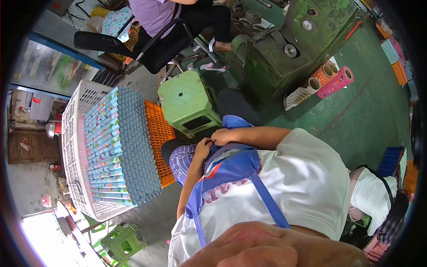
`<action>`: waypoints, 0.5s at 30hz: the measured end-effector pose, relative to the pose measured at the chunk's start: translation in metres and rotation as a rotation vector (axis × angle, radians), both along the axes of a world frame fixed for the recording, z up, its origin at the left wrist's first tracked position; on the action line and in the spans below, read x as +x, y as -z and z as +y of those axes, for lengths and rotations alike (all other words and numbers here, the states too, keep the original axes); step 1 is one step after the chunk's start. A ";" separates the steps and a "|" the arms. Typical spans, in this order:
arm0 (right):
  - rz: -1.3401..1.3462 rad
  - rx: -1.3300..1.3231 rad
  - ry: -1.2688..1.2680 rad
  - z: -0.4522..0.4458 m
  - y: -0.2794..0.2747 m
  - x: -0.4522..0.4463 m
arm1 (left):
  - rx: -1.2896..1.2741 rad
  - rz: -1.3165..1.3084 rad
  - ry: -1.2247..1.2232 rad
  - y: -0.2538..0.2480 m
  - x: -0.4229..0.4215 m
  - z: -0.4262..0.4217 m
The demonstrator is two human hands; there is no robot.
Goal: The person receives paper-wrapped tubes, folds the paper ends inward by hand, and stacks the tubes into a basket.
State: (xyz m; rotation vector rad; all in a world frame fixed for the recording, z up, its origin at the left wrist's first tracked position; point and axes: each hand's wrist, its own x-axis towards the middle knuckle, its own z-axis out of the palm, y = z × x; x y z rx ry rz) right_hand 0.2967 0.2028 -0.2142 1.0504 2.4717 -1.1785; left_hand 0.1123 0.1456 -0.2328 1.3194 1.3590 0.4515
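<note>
Bright | lower-left glare | fisheye-bent edges | black corners | centre sharp

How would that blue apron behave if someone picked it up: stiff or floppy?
The blue apron would probably be floppy, since it creases and bunches near the lap. It looks like thin cloth, so it is likely light for its size. Its long, narrow straps might trail or tangle.
</note>
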 end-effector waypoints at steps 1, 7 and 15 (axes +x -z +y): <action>-0.001 0.003 -0.003 0.000 -0.001 0.000 | 0.008 0.007 0.005 0.001 -0.001 0.000; -0.016 0.006 0.002 -0.001 0.000 -0.002 | 0.034 0.036 0.010 0.002 -0.002 -0.001; -0.042 0.015 0.008 -0.002 -0.002 -0.003 | 0.043 0.064 0.018 -0.006 0.000 -0.001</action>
